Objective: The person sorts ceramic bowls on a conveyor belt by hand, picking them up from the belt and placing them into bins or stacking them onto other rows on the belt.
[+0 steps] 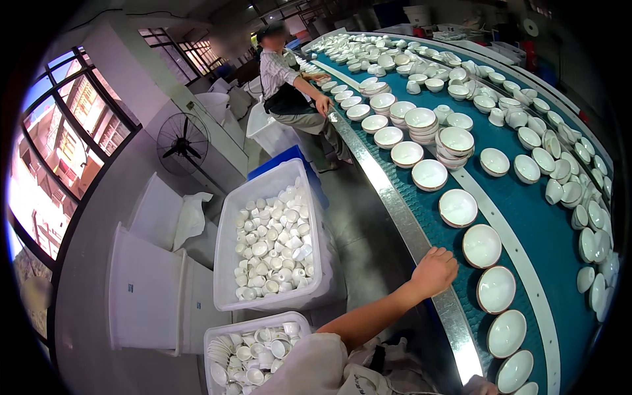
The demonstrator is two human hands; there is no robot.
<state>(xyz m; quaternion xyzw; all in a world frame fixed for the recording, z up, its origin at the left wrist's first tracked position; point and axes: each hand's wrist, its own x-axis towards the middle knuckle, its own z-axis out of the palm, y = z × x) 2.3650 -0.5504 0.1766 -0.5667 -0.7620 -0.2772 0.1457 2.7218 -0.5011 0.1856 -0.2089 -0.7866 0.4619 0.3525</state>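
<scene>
My left hand [434, 271] is closed, its fingers curled down over the metal edge [401, 217] of a long table with a blue-green top. What lies under those fingers, if anything, is hidden. Only a small part of my right hand [480, 386] shows at the lower rim, and its fingers cannot be made out. Beside it is a white bowl [515, 370] with a brown rim. A row of similar bowls runs along the near side of the table, including a bowl [481, 246] just right of my left hand.
A person [289, 82] sits farther along the table with hands near its edge. Left of me stand a large white bin [220, 276] of small cups and a smaller tub [209, 329] of cups. Stacked bowls [454, 141] and many loose ones cover the table's far side. A fan [183, 141] stands by the wall.
</scene>
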